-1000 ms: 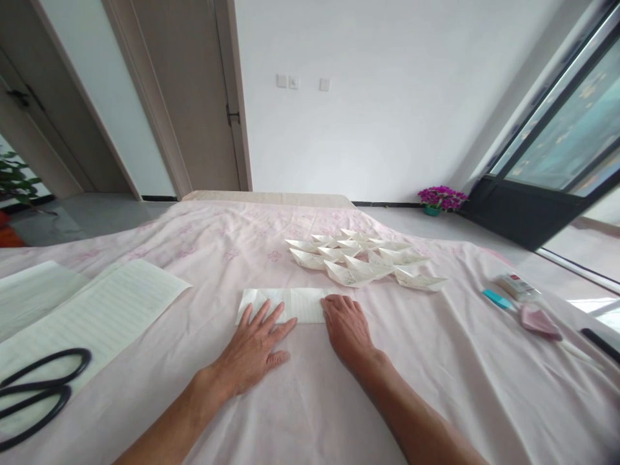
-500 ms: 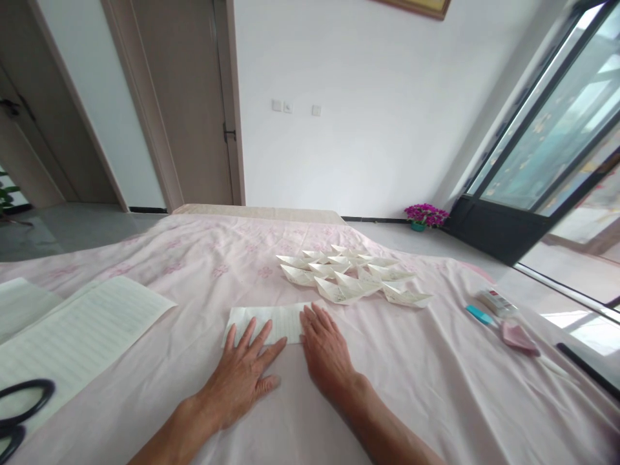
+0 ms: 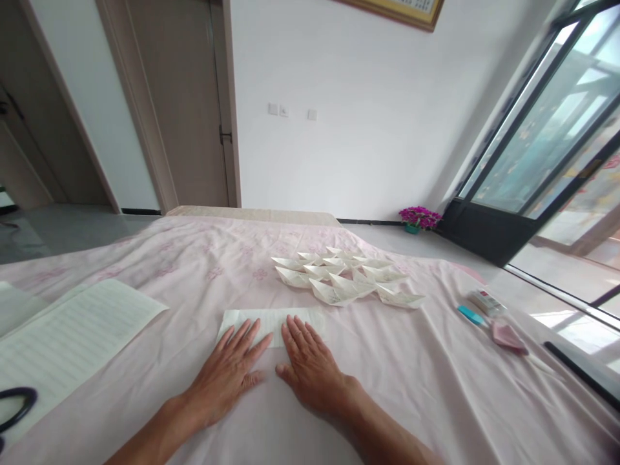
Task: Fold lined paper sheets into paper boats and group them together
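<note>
A folded strip of lined paper (image 3: 275, 318) lies flat on the pink cloth in front of me. My left hand (image 3: 231, 365) rests on its left part, fingers spread and stretched out. On its right part lies my right hand (image 3: 312, 361), palm down, fingers straight and close together, thumb out to the side. Both hands press the paper's near edge and hide some of it. Just beyond, to the right, stand several folded paper boats (image 3: 339, 278) in a cluster.
Lined sheets (image 3: 92, 323) lie at the left, with black-handled scissors (image 3: 19, 407) partly on them. To the right are a blue-capped item (image 3: 469, 315), a small white pack (image 3: 487, 301) and a pink object (image 3: 508, 337). The cloth (image 3: 416, 381) is wrinkled.
My right hand has slid left along the paper, closer to my left hand, and its thumb now sticks out. The view has shifted slightly.
</note>
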Action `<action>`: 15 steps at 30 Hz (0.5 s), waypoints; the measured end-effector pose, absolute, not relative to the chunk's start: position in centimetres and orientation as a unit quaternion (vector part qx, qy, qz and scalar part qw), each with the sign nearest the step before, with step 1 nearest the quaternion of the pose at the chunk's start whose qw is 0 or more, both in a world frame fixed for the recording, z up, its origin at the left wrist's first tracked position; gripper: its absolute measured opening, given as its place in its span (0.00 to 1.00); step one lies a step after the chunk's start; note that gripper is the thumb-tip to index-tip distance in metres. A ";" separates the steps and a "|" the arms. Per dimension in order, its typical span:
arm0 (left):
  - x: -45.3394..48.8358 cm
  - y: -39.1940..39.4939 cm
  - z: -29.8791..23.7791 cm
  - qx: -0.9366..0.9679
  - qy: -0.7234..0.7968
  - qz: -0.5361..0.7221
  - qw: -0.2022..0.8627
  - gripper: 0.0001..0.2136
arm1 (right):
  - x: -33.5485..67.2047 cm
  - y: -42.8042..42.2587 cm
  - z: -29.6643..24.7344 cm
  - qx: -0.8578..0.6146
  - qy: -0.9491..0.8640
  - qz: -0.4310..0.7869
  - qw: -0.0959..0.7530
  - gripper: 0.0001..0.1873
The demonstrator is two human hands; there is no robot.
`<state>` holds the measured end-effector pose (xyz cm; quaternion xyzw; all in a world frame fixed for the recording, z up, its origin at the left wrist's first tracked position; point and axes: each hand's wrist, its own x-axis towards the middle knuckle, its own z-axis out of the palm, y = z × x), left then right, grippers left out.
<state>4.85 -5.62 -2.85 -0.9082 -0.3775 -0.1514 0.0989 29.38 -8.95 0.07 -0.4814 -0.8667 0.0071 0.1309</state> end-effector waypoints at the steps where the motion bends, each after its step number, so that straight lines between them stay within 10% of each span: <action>1: 4.5 -5.6 -2.8 -0.906 -0.384 -0.149 0.096 0.28 | 29.8 -8.8 0.1 -0.489 -0.863 0.004 0.127 0.35; 15: 0.8 -2.9 -3.3 -0.810 -0.578 -0.097 0.025 0.33 | 34.0 -8.0 0.6 -0.589 -0.806 -0.020 0.061 0.31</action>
